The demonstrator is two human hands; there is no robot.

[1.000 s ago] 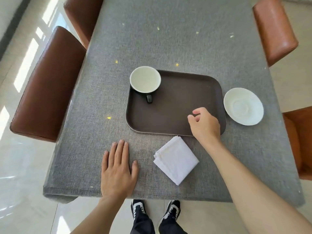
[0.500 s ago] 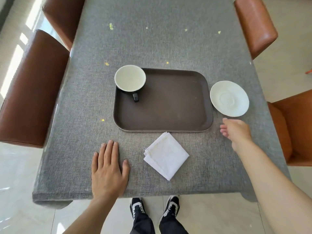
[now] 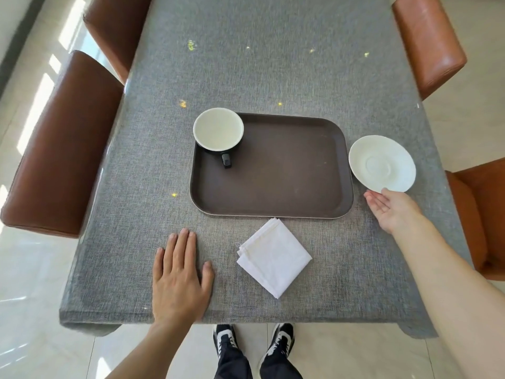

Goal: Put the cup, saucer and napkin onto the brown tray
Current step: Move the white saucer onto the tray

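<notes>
Left hand (image 3: pixel 179 280) rests flat and empty on the table (image 3: pixel 273 64); napkin (image 3: pixel 274 257) lies off the tray (image 3: pixel 287 187). Right hand (image 3: pixel 390 210), open, nears the saucer (image 3: pixel 382 163) beside the tray. Cup (image 3: pixel 218 132) already aboard; approx. one of three done.

A rectangular table covered in coarse grey woven cloth (image 3: pixel 273 64) lies under both hands, dotted with small yellow specks (image 3: pixel 182 103) beyond the left hand. Brown leather chairs (image 3: pixel 60 149) flank the table outside each hand. Black-and-white sneakers (image 3: pixel 225 337) stand on glossy pale floor tiles (image 3: pixel 32 310) between the forearms.
</notes>
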